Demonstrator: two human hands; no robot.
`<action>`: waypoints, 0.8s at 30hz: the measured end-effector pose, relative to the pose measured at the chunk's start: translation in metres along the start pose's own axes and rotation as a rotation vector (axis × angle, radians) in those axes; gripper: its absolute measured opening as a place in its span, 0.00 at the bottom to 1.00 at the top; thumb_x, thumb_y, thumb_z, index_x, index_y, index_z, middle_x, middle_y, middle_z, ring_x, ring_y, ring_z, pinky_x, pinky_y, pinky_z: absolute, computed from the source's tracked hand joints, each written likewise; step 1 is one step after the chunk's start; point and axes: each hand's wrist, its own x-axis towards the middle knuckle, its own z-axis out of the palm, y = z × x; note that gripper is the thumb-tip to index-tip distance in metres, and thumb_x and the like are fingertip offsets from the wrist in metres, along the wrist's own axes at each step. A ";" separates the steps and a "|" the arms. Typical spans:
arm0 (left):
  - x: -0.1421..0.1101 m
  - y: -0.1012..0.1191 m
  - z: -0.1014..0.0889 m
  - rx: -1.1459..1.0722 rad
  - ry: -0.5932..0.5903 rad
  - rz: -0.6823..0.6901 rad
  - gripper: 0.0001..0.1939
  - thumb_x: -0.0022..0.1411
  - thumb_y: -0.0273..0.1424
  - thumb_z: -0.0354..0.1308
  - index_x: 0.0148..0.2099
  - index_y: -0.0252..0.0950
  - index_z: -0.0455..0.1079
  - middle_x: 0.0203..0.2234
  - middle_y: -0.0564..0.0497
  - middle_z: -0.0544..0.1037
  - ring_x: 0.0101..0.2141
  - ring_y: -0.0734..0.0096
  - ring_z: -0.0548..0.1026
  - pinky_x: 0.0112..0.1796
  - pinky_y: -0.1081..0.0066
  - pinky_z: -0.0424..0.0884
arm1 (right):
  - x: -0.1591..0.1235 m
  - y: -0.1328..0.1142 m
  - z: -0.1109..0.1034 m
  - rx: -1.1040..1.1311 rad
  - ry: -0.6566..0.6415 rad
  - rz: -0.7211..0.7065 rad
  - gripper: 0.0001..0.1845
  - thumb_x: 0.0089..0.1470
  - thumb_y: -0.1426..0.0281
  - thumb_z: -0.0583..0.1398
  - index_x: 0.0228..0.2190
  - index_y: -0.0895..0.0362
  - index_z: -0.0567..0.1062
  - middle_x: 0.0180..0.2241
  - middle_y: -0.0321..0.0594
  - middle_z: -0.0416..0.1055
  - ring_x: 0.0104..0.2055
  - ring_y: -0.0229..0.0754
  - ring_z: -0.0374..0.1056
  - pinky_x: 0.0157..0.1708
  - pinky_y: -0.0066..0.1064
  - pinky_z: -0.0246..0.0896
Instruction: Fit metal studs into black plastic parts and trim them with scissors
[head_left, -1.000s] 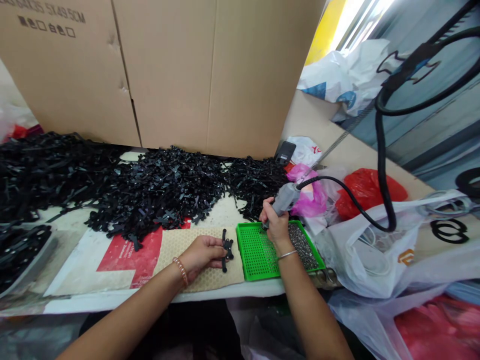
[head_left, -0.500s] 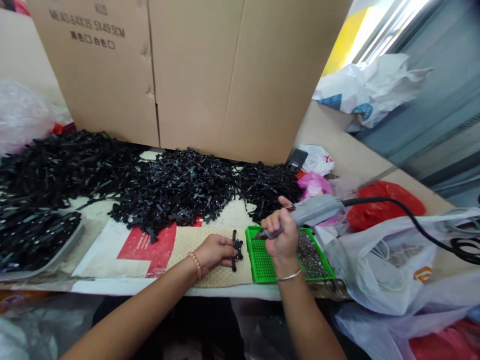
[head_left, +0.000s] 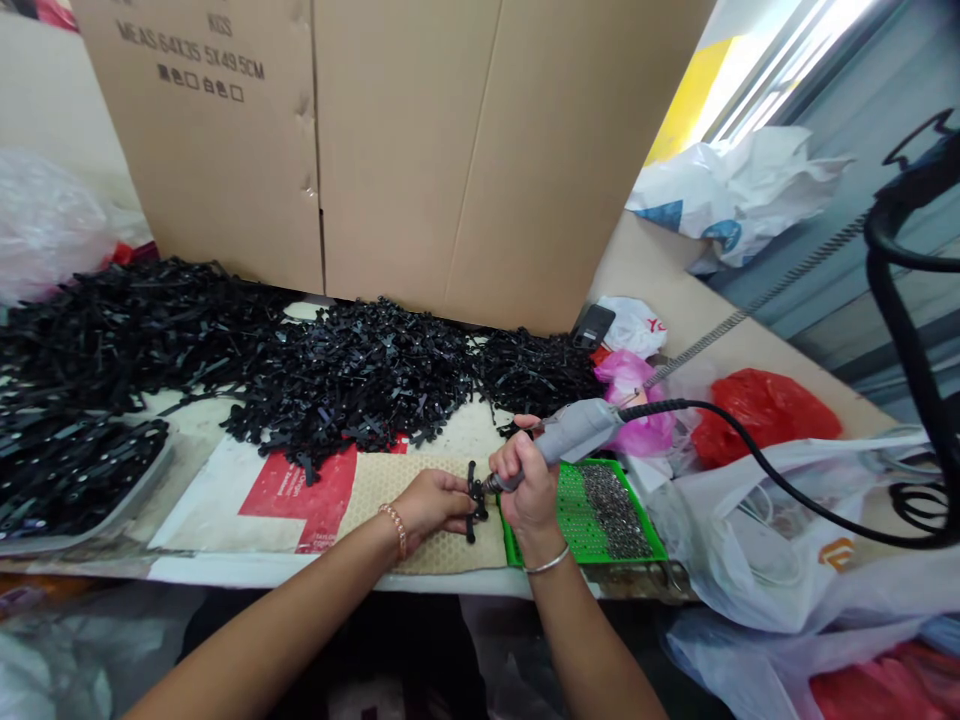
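Black and slim, a small part is being pinched between fingers of the left hand, over a tan mat. Fingers of the right hand are clamping a grey screwdriver, whose tip, a moment ago over the green tray, is now apparently meeting the part, bringing both hands together. Right of these fingers, the tray is holding metal bits; beyond, black parts are lying heaped.
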 end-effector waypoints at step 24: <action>-0.002 0.002 0.001 -0.014 0.004 -0.005 0.15 0.34 0.31 0.70 0.27 0.30 0.74 0.26 0.49 0.77 0.28 0.72 0.73 0.32 0.71 0.72 | -0.005 0.003 -0.003 0.056 -0.003 -0.038 0.14 0.48 0.63 0.63 0.35 0.53 0.66 0.13 0.22 0.52 0.14 0.30 0.46 0.18 0.23 0.48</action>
